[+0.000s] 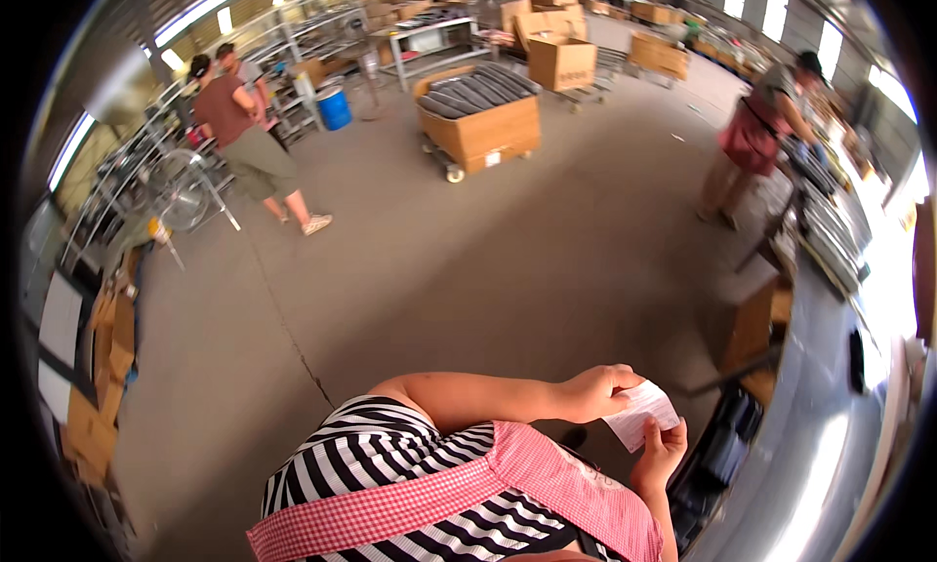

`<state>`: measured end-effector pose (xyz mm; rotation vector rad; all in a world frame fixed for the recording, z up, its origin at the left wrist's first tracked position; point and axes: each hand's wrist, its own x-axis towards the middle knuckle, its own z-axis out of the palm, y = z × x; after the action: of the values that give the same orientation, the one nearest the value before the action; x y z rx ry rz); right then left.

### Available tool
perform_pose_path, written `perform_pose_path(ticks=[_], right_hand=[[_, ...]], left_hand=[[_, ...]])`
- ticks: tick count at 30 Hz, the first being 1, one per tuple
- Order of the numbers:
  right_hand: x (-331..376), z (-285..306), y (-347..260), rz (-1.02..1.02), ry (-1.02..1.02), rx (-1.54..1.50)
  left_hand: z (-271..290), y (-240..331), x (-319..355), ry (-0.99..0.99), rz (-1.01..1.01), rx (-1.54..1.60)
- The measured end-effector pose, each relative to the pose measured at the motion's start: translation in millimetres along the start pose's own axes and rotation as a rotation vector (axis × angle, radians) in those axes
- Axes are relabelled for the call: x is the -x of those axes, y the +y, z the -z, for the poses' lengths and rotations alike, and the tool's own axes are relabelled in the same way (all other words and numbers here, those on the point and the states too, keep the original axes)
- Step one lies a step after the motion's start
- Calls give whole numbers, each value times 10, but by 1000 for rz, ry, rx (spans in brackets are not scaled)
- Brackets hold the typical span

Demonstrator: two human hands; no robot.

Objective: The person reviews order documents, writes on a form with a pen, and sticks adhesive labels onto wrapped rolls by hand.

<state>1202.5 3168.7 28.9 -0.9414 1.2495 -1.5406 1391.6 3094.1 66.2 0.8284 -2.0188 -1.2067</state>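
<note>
A small white slip of paper point(641, 415) is held up in front of my body, to the right. My left hand point(597, 394) pinches its upper left edge between thumb and fingers. At its lower right, my right hand point(663, 452) grips the paper with thumb and fingertips. Both hands are closed on this one slip. Fine print seems to cover it, too small to make out. Below my arms show a striped shirt and a pink checked apron point(556, 474).
A metal worktable point(805, 416) runs along my right, with black trays point(717, 450) beside it. One person point(756, 138) works there farther along. Two people point(234, 118) stand at the far left. A wheeled carton point(488, 138) of dark parts stands ahead, near a blue drum point(334, 108).
</note>
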Motion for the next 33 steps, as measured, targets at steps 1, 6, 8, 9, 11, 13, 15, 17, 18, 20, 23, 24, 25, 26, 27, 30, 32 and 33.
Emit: perform_pose_path(ticks=[1,6,8,9,11,13,15,17,18,20,23,24,25,26,27,30,32,33], right_hand=[[-305,-68,56,-12,-43,-2],[-1918,-386,126,154,-246,169],[-2524,-514,145,120,-315,147],[-2884,-603,148,110,-357,97],[-3572,-792,200,57,-429,83],[-4145,-974,336,11,-449,58],[-4653,-1182,555,-17,-447,34],[-5055,-1292,767,-136,-299,61],[-5264,-1288,815,-202,-236,122],[-5613,-1338,875,-249,-86,156],[-6075,-1431,905,-228,124,228],[-6200,-1459,918,-205,146,213],[-6353,-1450,898,-210,202,228],[-6541,-1407,908,-177,206,138],[-6714,-1361,919,-135,195,53],[-7263,-1000,967,-104,282,-11],[-7780,-770,1119,-146,377,63],[-8073,-708,1204,-176,414,145]], left_hand=[[107,-147,-153,38,9,-16],[979,-1141,-766,295,243,-65],[1374,-1728,-645,405,457,-116],[1570,-2047,-553,433,579,-238],[1822,-2637,-155,488,849,-386],[1839,-3062,450,475,1138,-466],[1868,-3431,923,45,1522,-439],[1771,-3718,1210,-211,1450,-535],[1834,-3855,1231,-246,1563,-402],[2241,-4212,902,-203,1567,-309],[3173,-4894,-87,-158,1404,-317],[3519,-5140,-537,-157,1296,-355],[3883,-5387,-1130,-142,1151,-405],[4198,-5615,-1787,-108,998,-432],[4487,-5779,-2472,-68,927,-428],[5042,-5905,-4318,312,805,-370],[5197,-5949,-5379,436,634,-313],[5257,-6001,-5834,449,546,-295]])
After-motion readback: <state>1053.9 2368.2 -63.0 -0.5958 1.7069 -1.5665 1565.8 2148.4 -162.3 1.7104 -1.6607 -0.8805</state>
